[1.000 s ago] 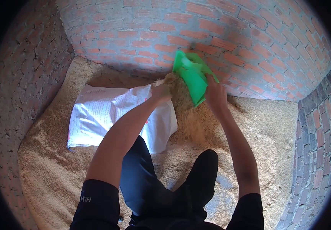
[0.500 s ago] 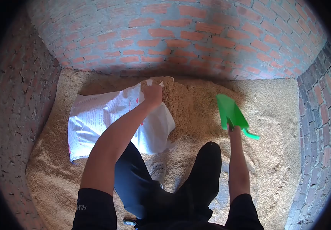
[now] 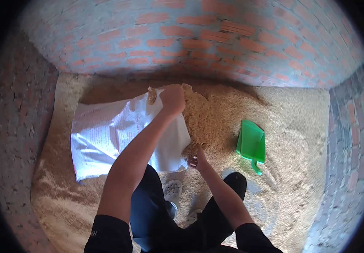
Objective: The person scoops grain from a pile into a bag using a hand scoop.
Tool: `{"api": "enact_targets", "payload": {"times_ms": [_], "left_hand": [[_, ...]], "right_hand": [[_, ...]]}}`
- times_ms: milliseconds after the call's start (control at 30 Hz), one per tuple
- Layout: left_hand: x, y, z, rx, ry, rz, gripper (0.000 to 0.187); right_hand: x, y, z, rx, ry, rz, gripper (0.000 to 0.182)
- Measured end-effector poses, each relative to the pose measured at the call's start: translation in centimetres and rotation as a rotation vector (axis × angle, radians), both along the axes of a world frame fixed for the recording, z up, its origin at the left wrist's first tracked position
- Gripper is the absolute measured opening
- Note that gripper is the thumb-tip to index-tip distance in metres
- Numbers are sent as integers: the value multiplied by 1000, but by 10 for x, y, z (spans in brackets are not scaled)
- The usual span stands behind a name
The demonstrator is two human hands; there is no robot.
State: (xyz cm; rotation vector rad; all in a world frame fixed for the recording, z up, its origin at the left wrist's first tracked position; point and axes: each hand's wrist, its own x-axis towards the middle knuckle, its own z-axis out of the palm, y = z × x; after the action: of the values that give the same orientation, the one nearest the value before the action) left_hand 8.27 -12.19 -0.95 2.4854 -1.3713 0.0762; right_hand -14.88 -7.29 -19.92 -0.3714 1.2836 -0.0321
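A white sack (image 3: 106,133) with printing lies on its side on the loose tan husks, its mouth facing right. My left hand (image 3: 173,99) is closed on the upper edge of that mouth, the fingers wrapped over the sack's rim. Beside the mouth's lower corner is my right hand (image 3: 197,160), empty, thumb and fingers apart, with the fingertips right at the sack's edge. A green plastic scoop (image 3: 251,141) rests on the husks to the right, handle toward me, with no hand on it.
Brick walls (image 3: 199,38) rise at the back and on both sides. Loose husks (image 3: 291,126) cover the floor and heap up (image 3: 218,109) by the sack's mouth. My shoes (image 3: 172,192) stand in the husks below the sack.
My right hand has let go of the green scoop, which now lies on the husks, and has moved left to the sack's lower corner. My left hand keeps its hold on the sack.
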Motion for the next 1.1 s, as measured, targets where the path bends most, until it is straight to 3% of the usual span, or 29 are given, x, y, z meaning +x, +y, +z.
{"api": "enact_targets", "payload": {"times_ms": [67, 100, 133, 200, 233, 400, 567, 633, 733, 900, 967, 1033, 1067, 1100], "left_hand": [[7, 14, -2, -5, 39, 29, 18], [11, 23, 1, -27, 54, 23, 20], [12, 34, 10, -20, 56, 46, 20], [10, 58, 32, -87, 86, 80, 25], [14, 68, 46, -66, 90, 101, 28], [64, 124, 109, 24, 134, 152, 32], [147, 210, 164, -35, 142, 197, 45], [166, 229, 238, 106, 198, 344, 44], [215, 277, 275, 95, 170, 444, 44], [328, 355, 265, 86, 123, 612, 45], [370, 390, 232, 70, 186, 586, 45], [382, 416, 189, 63, 201, 569, 46], [395, 427, 174, 46, 177, 523, 46], [389, 417, 197, 149, 205, 575, 45]], "right_hand": [[17, -13, -11, -20, 45, -181, 62], [22, -19, -8, -58, 70, -207, 41], [24, -23, -12, -28, -88, -238, 25], [37, -19, -7, -124, 157, -201, 24], [40, -14, 4, -119, 156, -184, 24], [51, 24, 87, -11, -45, -137, 39], [83, 94, 207, 8, -106, -112, 31], [93, 128, 226, 71, -261, -37, 22], [141, 163, 327, 171, -233, 17, 16], [221, 186, 385, 192, -655, 454, 25], [254, 195, 388, 142, -576, 547, 30], [282, 193, 394, 91, -437, 738, 51], [298, 186, 390, 94, -436, 771, 51], [304, 182, 387, 38, -329, 862, 58]]}}
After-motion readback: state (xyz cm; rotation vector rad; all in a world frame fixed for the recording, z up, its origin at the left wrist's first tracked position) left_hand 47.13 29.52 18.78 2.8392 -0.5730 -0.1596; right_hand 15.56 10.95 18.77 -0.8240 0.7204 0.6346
